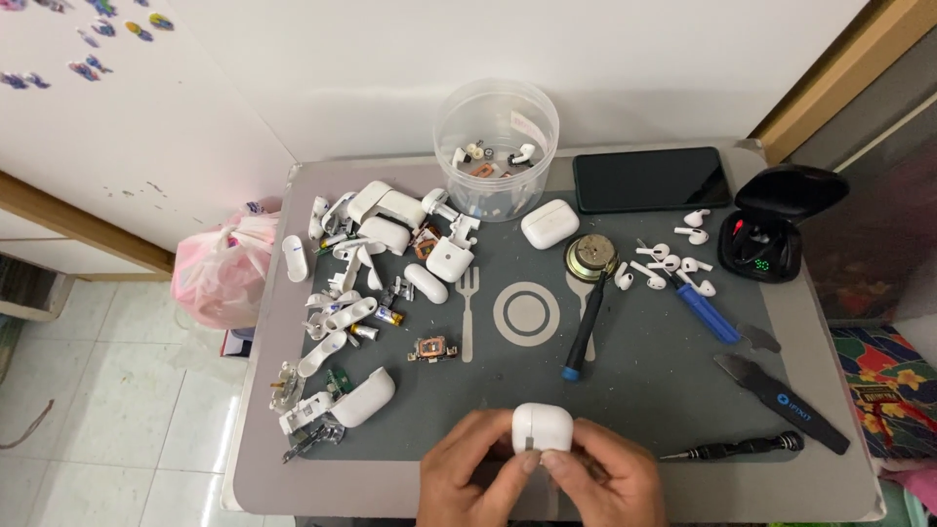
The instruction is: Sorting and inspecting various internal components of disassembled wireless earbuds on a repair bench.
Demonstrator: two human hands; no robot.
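1. Both hands meet at the near edge of the table [839, 468], pinching one white earbud case [542, 426] between them — the left hand [478, 478] wraps its left side with the thumb on the front, and the right hand [597, 480] closes on the right side, thumb tip at the bottom seam.
2. With the case held upright just over the near border of the dark grey mat [644, 390], a steady two-sided hold like this looks like the right way to work the seam; pressure is best kept on the shell's edges, not its curved face.
3. I judge the smooth, rounded plastic likely to slip — fingertips should stay low, near the dark mark at its base.
4. Tools lie within reach to the right: a black pry tool [781, 395], a slim black screwdriver [732, 449] and a blue-handled screwdriver [708, 312].
5. Left of the hands sits a pile of opened white case shells [361, 263] and small parts, so the elbows should stay clear of it.
6. Farther back stand a clear plastic tub [496, 146], a black phone [651, 179] and an open black earbud case [776, 229].
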